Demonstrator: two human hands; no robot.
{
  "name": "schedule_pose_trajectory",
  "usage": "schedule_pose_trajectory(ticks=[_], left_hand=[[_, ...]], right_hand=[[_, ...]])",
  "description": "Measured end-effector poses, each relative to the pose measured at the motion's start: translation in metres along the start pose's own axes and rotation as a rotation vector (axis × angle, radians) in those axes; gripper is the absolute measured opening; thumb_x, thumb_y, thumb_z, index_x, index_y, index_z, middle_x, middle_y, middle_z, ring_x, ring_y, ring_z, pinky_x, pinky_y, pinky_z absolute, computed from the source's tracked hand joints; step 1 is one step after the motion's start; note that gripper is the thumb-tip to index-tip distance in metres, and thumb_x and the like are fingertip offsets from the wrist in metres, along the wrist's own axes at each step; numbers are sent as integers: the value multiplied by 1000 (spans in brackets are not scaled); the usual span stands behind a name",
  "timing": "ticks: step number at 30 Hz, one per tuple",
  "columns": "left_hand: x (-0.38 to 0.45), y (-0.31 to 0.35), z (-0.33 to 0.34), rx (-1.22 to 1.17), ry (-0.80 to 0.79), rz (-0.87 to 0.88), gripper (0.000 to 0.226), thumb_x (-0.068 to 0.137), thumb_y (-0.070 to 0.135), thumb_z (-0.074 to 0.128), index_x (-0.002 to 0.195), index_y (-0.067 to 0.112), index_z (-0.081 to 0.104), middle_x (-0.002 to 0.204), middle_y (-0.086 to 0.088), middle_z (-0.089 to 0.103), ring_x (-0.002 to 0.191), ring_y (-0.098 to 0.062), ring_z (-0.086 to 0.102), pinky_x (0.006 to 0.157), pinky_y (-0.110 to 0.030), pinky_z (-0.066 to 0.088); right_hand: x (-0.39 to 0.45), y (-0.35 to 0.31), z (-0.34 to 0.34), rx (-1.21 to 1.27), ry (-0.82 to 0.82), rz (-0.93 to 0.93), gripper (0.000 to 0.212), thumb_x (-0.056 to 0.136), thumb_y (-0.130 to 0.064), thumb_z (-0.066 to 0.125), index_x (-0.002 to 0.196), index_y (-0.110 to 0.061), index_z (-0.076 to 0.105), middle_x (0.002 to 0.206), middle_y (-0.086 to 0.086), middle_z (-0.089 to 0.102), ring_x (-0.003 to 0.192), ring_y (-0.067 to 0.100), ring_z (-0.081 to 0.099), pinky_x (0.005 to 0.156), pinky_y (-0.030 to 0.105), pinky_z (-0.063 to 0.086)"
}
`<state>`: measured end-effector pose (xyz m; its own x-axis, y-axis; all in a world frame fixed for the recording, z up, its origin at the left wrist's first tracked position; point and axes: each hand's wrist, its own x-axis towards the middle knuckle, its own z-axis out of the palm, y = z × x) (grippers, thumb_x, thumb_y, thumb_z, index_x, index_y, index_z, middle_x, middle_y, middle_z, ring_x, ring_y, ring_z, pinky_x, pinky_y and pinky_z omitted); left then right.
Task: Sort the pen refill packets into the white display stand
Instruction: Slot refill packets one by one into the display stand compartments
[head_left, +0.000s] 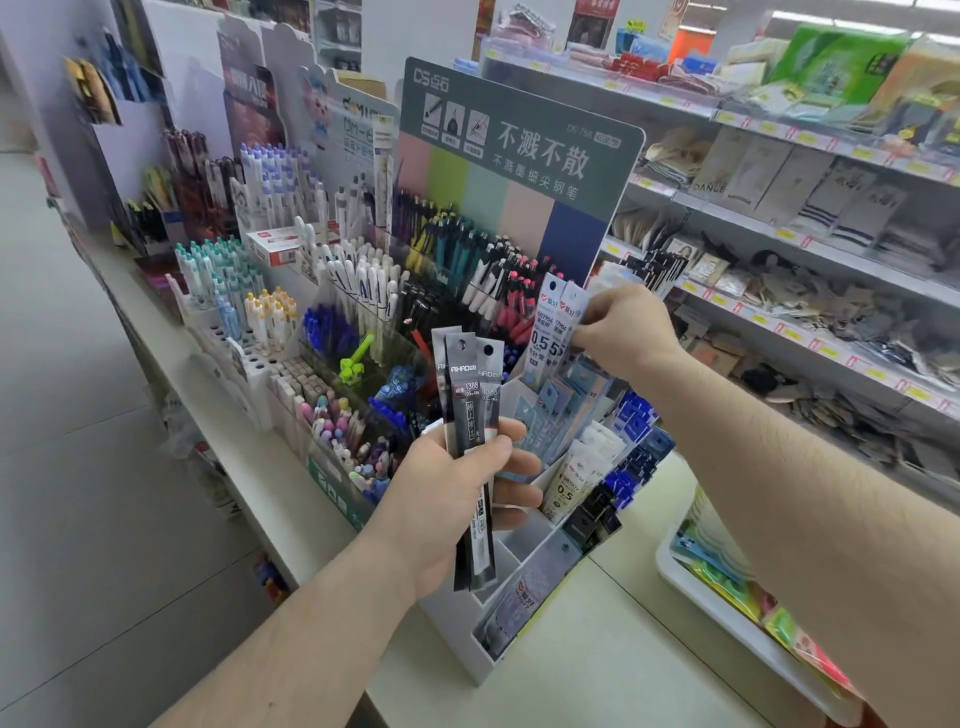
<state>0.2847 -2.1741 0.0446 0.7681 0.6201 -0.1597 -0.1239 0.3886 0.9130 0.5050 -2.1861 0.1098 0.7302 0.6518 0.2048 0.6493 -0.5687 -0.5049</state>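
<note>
Head view, shop aisle.
Surface: pale counter (597, 670) running from upper left to lower centre, bearing pen racks (291, 270) and a tall grey sign (519, 156) with colour stripes.
Stand (514, 587): white, compartmented, lower centre on the counter; white and blue packets upright in its upper slots, one clear packet lying in the front slot.
Left hand (457, 509): centre, fingers curled round a fan of black packets (470, 415), held upright in front of the stand.
Right hand (623, 332): right of centre, fingertips pinching the tops of white packets (550, 332) standing in the stand's rear slot.
Shelves (810, 234): right, stocked with socks and packaged goods, yellow price tags along the edges.
Floor (78, 467): grey tile, left.
</note>
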Motion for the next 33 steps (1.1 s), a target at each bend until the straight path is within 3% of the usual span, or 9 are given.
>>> schedule_pose_trajectory(ticks=[4, 7, 9, 12, 16, 21, 25, 30, 33], left_hand=[[-1, 1, 2, 10, -11, -2, 17, 103, 11, 49, 101, 16, 65, 78, -3, 72, 66, -21, 68, 60, -32, 53], [-1, 1, 1, 3, -9, 5, 17, 102, 11, 49, 101, 16, 65, 77, -3, 72, 66, -21, 68, 61, -33, 54], [-1, 1, 3, -1, -13, 3, 16, 102, 11, 49, 101, 15, 65, 77, -3, 72, 65, -21, 68, 59, -32, 54], [-2, 1, 8, -2, -17, -2, 16, 102, 10, 49, 100, 15, 64, 74, -2, 72, 62, -20, 68, 55, -30, 54], [-3, 2, 12, -4, -27, -7, 16, 102, 10, 49, 101, 14, 65, 73, -2, 72, 62, -20, 67, 55, -29, 55], [-4, 2, 12, 9, -32, -18, 16, 102, 11, 50, 101, 15, 65, 74, -2, 72, 63, -19, 68, 56, -30, 54], [-5, 0, 16, 8, -40, -31, 15, 102, 11, 49, 105, 13, 64, 74, -2, 72, 62, -17, 68, 54, -28, 55], [-5, -7, 30, 48, -117, -55, 16, 102, 11, 50, 105, 12, 65, 78, -4, 73, 65, -18, 68, 55, -29, 53], [-4, -10, 37, 32, -168, -102, 16, 102, 11, 49, 105, 10, 65, 78, -4, 72, 61, -18, 66, 54, -28, 53]], right_hand=[[-2, 0, -13, 27, -21, 39, 8, 77, -5, 69, 85, -5, 70, 82, 12, 72, 76, 24, 67, 69, 41, 60], [-17, -2, -17, 108, 170, 15, 17, 74, -14, 63, 90, -15, 65, 84, 0, 67, 81, 19, 63, 71, 37, 57], [-33, -7, -13, 103, 262, -65, 7, 75, -19, 64, 82, -17, 64, 75, -7, 63, 75, 16, 60, 66, 31, 52], [-44, -18, -4, 43, 194, -115, 10, 78, -26, 66, 71, -19, 70, 68, -6, 67, 69, 16, 65, 64, 35, 58], [-26, -22, 3, -9, 108, -22, 32, 82, -39, 68, 76, -8, 75, 73, 8, 73, 72, 25, 70, 67, 40, 62], [-9, -9, 12, -83, 50, 53, 17, 88, -24, 65, 75, -14, 70, 73, 2, 68, 72, 22, 67, 59, 30, 54], [-2, -3, 6, -104, 13, 98, 15, 85, -17, 65, 79, -5, 72, 68, 8, 69, 71, 27, 71, 66, 37, 62], [-20, 4, -5, 71, 59, 25, 28, 85, -41, 73, 79, -14, 74, 72, -1, 71, 73, 14, 68, 68, 33, 58], [-47, 8, -21, 266, 170, 14, 27, 88, -38, 71, 80, -13, 75, 67, -5, 68, 62, 7, 61, 62, 29, 53]])
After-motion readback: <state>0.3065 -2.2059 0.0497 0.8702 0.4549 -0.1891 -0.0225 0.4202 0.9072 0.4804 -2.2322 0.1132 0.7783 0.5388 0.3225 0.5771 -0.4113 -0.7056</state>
